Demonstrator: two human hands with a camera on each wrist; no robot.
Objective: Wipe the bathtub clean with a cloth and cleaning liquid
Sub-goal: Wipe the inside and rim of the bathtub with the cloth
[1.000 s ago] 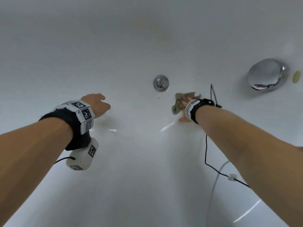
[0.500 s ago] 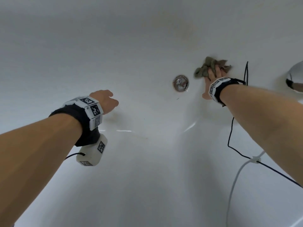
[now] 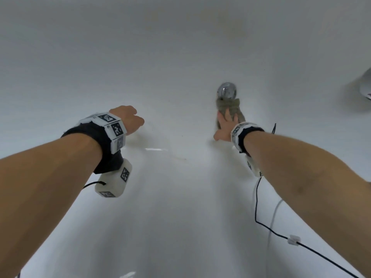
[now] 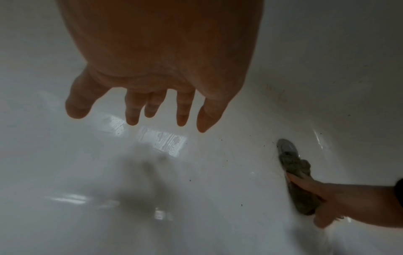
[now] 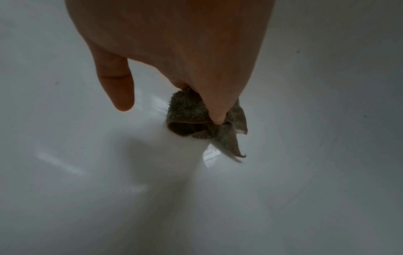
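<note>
The right hand [image 3: 225, 126] presses the bunched cloth [image 3: 229, 106] with straight fingers [image 3: 227, 116] onto the bathtub [image 3: 180, 207] floor at the drain's [image 3: 227, 90] edge. The left hand [image 3: 128, 119] hangs empty, its fingers loosely spread. Firm circles round the drain should lift the dark specks [image 4: 225, 161].

The right hand [image 3: 225, 125] has come back off the far wall of the bathtub [image 3: 180, 57], where half a second ago it pressed the cloth [image 3: 228, 106] to the right of the drain [image 3: 227, 91] and farther off than it. Now it lies on the near side of the drain, in line with it, and the cloth's far edge touches the drain's near rim. A second ago hand and cloth were right of the drain and nearer. The cloth, bunched then, now lies drawn out under the hand toward the drain. The chrome overflow cap [image 3: 366, 87], whole in view a second ago, shows only as a sliver at the right edge
</note>
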